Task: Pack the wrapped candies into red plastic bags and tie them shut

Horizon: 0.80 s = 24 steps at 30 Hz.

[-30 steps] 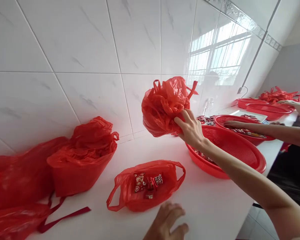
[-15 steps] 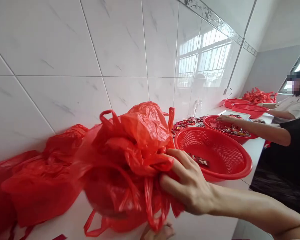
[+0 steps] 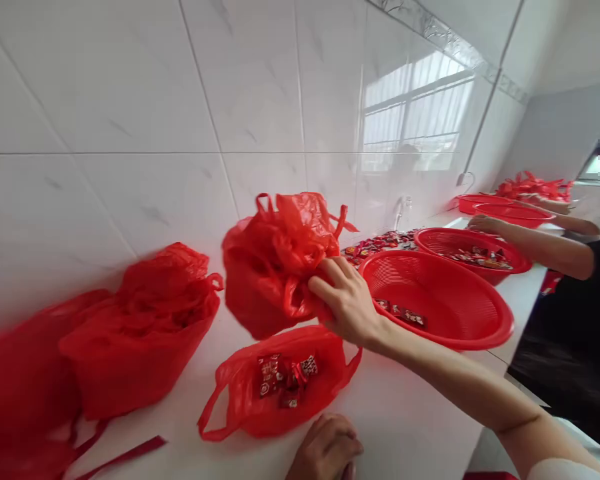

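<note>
My right hand (image 3: 347,303) is closed on a bundle of crumpled red plastic bags (image 3: 275,260) and holds it in the air above the white counter (image 3: 410,413). Right beneath it lies an open red plastic bag (image 3: 275,390) with a few red wrapped candies (image 3: 286,377) inside. My left hand (image 3: 327,450) rests on the counter at the bottom edge, fingers curled in, with nothing visible in them. A red mesh basket (image 3: 445,300) holding a few candies sits just right of my right hand.
A heap of red bags (image 3: 140,327) lies at the left against the tiled wall. Farther right stand more red baskets (image 3: 473,247) and loose candies (image 3: 375,243). Another person's arm (image 3: 540,243) reaches into the second basket; a second person's hand works at the far end.
My right hand carried the bag bundle from near the baskets close to the camera, then out again above the open bag. My left hand's fingers curled from spread to closed.
</note>
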Tool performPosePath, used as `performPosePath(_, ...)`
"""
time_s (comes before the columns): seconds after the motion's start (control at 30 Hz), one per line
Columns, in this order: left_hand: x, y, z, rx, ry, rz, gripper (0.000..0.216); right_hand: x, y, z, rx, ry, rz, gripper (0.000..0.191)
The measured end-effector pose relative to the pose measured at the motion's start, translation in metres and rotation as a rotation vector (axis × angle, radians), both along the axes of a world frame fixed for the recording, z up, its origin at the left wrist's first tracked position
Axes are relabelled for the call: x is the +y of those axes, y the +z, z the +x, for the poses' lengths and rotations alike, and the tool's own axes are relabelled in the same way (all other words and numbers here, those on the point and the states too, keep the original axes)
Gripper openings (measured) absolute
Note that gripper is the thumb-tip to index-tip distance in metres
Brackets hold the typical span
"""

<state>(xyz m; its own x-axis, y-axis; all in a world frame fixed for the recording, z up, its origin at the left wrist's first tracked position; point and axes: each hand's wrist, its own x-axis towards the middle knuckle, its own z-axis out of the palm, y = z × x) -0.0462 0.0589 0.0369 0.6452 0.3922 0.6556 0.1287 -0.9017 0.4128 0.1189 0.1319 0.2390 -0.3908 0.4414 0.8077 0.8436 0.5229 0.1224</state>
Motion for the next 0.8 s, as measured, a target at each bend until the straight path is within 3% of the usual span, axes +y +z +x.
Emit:
performPosePath(0.17,-0.005,0.006,0.006,-0.092,0.022,-0.035,0.028,0.053,-0.026,-0.018,-0.027,-0.238,-0.476,0.021)
performPosePath(0.37,-0.006,-0.001,0.010,-0.127,0.057,0.019,0.024,0.088,-0.054,-0.050,-0.068,-0.221,-0.670,0.032)
performPosePath(0.53,-0.005,-0.009,0.010,-0.129,0.041,0.016,0.024,0.082,-0.043,-0.041,-0.139,-0.161,-0.765,0.080)
performPosePath(0.63,-0.007,-0.006,0.011,-0.106,0.031,0.000,0.023,0.078,-0.028,-0.024,-0.010,-0.137,-0.747,0.083)
performPosePath(0.73,-0.011,0.016,0.007,-0.128,0.038,0.006,0.023,0.089,-0.018,-0.010,0.301,-0.157,-0.645,0.097)
performPosePath(0.8,-0.007,0.042,-0.003,-0.157,0.101,-0.014,0.024,0.105,-0.017,-0.008,0.447,-0.172,-0.721,0.117)
